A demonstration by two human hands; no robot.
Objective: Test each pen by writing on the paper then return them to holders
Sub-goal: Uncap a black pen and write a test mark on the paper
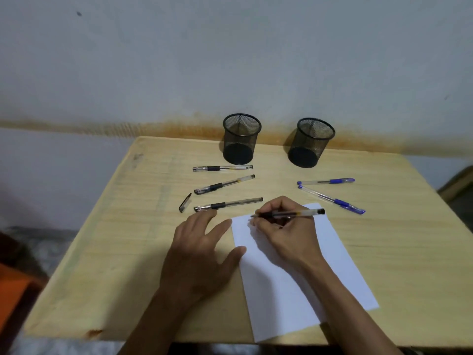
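Note:
My right hand (284,234) grips an uncapped black pen (297,213), its tip at the top left of the white paper (294,290). My left hand (202,249) lies flat on the table, fingers straight, thumb touching the paper's left edge. A loose black cap (185,202) lies to the left. Three capped black pens lie on the table: one (222,168) near the left holder, one (224,184) below it, one (228,203) just above my left fingertips. Two blue pens (325,181) (331,200) lie at the right. Both black mesh holders (241,138) (311,142) stand at the back with no pens in them.
The wooden table (128,239) stands against a grey wall with a rust-coloured stain. An orange object (15,290) sits at the lower left beside the table. A dark piece of furniture (458,185) shows at the right edge.

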